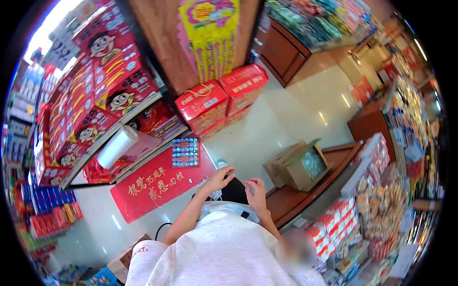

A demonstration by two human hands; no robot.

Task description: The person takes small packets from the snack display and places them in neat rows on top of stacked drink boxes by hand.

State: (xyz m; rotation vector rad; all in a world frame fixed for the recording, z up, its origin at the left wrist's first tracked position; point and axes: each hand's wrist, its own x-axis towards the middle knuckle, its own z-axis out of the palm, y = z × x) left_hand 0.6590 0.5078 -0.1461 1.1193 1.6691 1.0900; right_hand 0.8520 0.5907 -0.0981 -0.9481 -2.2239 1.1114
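Note:
In front of my body, my left hand [220, 180] reaches out with its fingers loosely bent and a small gap between thumb and fingers. A short way to its right, my right hand [256, 192] has its fingers half curled and apart. Nothing shows in either hand, and the two do not touch. Just beyond my left hand is a small round white and green item [221, 163], too small to name. Past it, a pack of blue-topped cans [185, 152] sits on a red sheet [152, 183] with gold lettering.
On the left, a shelf holds red gift boxes [114, 78] and a white plastic roll [118, 147]. Red cartons [202, 101] stand on the floor ahead. To the right, an open cardboard box [286, 169] rests beside a wooden counter [329, 167]. Packaged goods [386, 198] line the right side.

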